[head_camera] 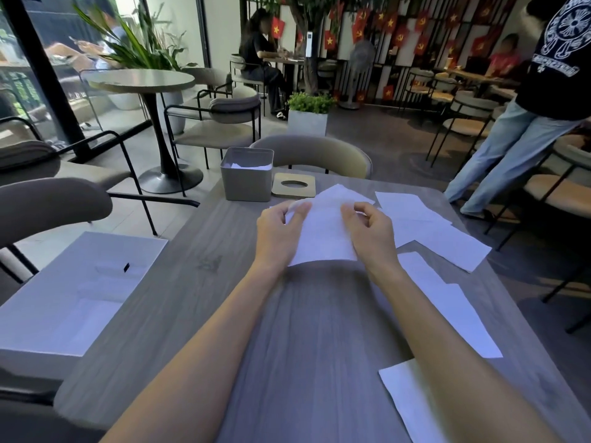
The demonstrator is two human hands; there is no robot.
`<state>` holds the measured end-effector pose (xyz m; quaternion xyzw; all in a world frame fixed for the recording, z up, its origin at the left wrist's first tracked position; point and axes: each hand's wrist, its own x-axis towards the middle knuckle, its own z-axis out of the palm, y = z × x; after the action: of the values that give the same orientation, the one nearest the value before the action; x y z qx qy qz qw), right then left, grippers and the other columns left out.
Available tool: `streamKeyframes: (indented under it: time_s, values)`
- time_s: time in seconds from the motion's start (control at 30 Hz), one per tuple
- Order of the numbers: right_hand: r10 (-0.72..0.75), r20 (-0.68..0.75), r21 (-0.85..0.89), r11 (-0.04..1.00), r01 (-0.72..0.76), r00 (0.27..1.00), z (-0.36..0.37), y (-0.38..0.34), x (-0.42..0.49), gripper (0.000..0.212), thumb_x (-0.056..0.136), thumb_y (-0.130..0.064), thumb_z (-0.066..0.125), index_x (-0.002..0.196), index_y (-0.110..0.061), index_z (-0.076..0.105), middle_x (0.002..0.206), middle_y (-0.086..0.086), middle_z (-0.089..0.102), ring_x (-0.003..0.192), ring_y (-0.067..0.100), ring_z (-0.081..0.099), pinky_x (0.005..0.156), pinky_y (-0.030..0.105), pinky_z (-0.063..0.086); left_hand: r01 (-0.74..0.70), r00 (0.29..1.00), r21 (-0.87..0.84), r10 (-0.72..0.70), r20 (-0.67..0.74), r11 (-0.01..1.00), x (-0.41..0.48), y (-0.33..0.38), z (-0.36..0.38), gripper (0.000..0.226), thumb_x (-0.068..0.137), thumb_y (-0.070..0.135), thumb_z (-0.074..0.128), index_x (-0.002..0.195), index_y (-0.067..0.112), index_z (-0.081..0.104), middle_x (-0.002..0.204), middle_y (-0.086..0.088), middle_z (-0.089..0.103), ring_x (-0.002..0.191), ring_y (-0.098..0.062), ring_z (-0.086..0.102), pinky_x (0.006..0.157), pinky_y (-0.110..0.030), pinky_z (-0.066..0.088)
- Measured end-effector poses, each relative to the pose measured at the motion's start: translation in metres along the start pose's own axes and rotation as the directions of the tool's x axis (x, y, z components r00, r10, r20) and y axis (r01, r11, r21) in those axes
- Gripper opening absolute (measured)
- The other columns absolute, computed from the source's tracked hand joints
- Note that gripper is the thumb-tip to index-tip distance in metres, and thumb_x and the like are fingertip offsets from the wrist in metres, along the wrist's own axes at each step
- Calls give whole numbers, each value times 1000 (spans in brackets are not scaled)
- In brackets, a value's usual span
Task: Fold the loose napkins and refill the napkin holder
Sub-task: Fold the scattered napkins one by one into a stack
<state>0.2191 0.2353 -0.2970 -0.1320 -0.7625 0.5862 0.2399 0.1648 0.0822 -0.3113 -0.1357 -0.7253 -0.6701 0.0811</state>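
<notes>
A white napkin [323, 233] lies on the grey wooden table [198, 276] in front of me. My left hand [279, 231] pinches its upper left corner between thumb and fingers. My right hand [367, 231] pinches its upper right edge. Beyond my hands stands the grey square napkin holder [247, 182], open at the top, with white napkins inside. Its gold lid [293, 186] with an oval slot lies flat on the table just right of the holder. Several loose white napkins [428, 231] are spread along the right side of the table.
A white open box [48, 311] sits at the table's left edge. A chair back [319, 153] stands behind the holder and another chair [48, 206] at the left. A person in jeans [511, 155] stands at the right. More loose napkins [412, 398] lie near the front right edge.
</notes>
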Motion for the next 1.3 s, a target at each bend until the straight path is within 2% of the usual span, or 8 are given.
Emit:
streamKeyframes:
  time_s: [0.1, 0.17, 0.27, 0.4, 0.6, 0.93, 1.17, 1.3]
  values:
    - [5, 94, -46, 999, -1, 996, 8, 1, -6, 22, 94, -42, 65, 94, -21, 72, 87, -15, 71, 83, 5, 65, 72, 27, 53, 10, 1000, 9, -10, 19, 1000, -2, 5, -1, 18, 94, 37, 65, 97, 26, 79, 85, 6, 77, 77, -5, 61, 70, -28, 49]
    - [-44, 67, -90, 995, 50, 997, 10, 0, -3, 34, 95, -39, 64, 70, -15, 60, 67, -12, 55, 65, 10, 50, 61, 29, 42, 3, 1000, 19, -3, -5, 1000, 1, 4, -5, 19, 94, 38, 65, 98, 26, 79, 82, 7, 76, 74, -7, 59, 67, -28, 48]
    - [-86, 28, -108, 990, 88, 996, 13, -3, 7, 46, 96, -34, 61, 66, -5, 42, 62, -1, 33, 61, 13, 30, 59, 29, 26, 3, 998, 66, 1, -57, 998, 13, -2, -14, 26, 93, 43, 65, 91, 21, 78, 63, 5, 55, 61, -14, 40, 58, -30, 34]
    - [-91, 18, -164, 982, 93, 996, 22, -8, 25, 23, 95, -28, 63, 78, -13, 68, 73, -7, 65, 70, 7, 54, 65, 22, 40, 26, 994, 189, -5, -108, 982, 29, -12, -24, 44, 92, 44, 60, 88, 1, 68, 64, -3, 32, 59, -13, 25, 54, -28, 24]
    - [-53, 87, -317, 945, 78, 995, 34, 2, 53, 21, 97, -19, 57, 78, -13, 66, 75, -4, 62, 72, 12, 52, 66, 24, 38, 31, 997, 213, -14, -79, 977, 38, -16, -35, 15, 92, 25, 68, 106, 20, 66, 70, -8, 69, 65, -12, 61, 62, -21, 45]
    - [-72, 125, -492, 862, 125, 990, 46, 16, 56, 15, 99, -20, 57, 92, -13, 67, 84, 2, 65, 82, 17, 56, 70, 24, 38, 42, 998, 383, -19, -63, 923, 40, -32, -38, 16, 89, 18, 71, 104, 21, 65, 75, 2, 65, 68, -4, 58, 60, -14, 40]
    - [-67, 148, -571, 809, 141, 987, 49, 20, 58, 16, 100, -22, 55, 99, -9, 64, 92, 9, 65, 89, 24, 59, 73, 30, 45, 17, 1000, 656, 5, -31, 755, 36, -31, -34, 17, 87, 19, 57, 83, 22, 73, 75, 8, 64, 75, -21, 60, 66, -32, 52]
    - [-113, 164, -649, 736, 194, 980, 50, 19, 56, 16, 102, -20, 50, 107, -7, 58, 101, 15, 64, 91, 28, 59, 77, 35, 49, 11, 1000, 730, 3, -18, 684, 36, -33, -32, 20, 85, 13, 51, 67, 13, 61, 69, -3, 53, 69, -28, 48, 55, -33, 42]
